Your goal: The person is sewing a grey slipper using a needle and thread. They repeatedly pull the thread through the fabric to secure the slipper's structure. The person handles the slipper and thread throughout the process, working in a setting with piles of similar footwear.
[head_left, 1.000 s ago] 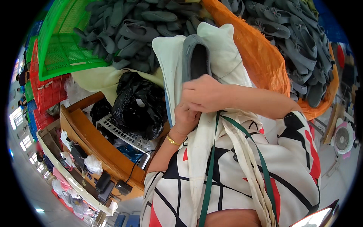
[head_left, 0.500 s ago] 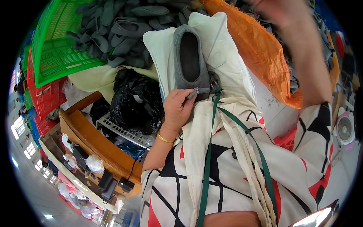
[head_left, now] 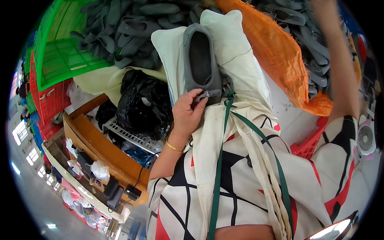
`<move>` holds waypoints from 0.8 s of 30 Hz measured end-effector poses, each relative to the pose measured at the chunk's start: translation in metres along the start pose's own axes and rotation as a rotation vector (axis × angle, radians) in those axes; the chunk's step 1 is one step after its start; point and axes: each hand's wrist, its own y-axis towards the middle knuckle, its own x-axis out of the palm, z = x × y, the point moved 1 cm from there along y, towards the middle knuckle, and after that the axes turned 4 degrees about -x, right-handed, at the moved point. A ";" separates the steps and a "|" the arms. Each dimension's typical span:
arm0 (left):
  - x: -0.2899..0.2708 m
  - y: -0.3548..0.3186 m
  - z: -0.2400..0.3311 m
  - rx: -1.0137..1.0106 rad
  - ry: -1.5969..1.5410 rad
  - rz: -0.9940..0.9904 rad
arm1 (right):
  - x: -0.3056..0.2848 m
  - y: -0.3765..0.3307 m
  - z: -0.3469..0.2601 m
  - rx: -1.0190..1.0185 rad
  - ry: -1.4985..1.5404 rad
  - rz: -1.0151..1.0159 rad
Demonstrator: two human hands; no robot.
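Pinching the bow [head_left: 213, 93] of the shoe [head_left: 200, 60] lying on the cushion [head_left: 237, 64] with the left hand [head_left: 186, 114], seemingly stitching. Holding the right hand [head_left: 323, 6] high, too blurred to tell its grip; probably needing steady tension.

We see an even, fairly bright indoor light, with soft shadows and the inside of the grey shoe [head_left: 199, 60] falling dark. Daylight glows washed-out in the windows [head_left: 20, 134] at far left, and a ceiling lamp [head_left: 16, 168] shows as a white streak near them. We catch sharp glints on the black plastic bag [head_left: 140, 116] and the bangle [head_left: 174, 147]. The left hand [head_left: 187, 112] looks crisp, but motion blur smears the right hand [head_left: 324, 9]. Fisheye distortion bows the wooden furniture [head_left: 110, 142], and black corners frame our round view.
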 end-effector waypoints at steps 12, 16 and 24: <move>-0.010 0.004 0.004 -0.012 0.051 -0.058 | 0.187 -0.113 -0.038 -0.789 -0.141 -0.723; -0.009 0.001 -0.001 -0.050 0.012 -0.060 | 0.188 -0.109 -0.044 -0.868 -0.281 -0.617; -0.006 0.002 -0.002 -0.193 -0.118 -0.076 | 0.210 -0.109 -0.031 -0.682 -0.342 -0.484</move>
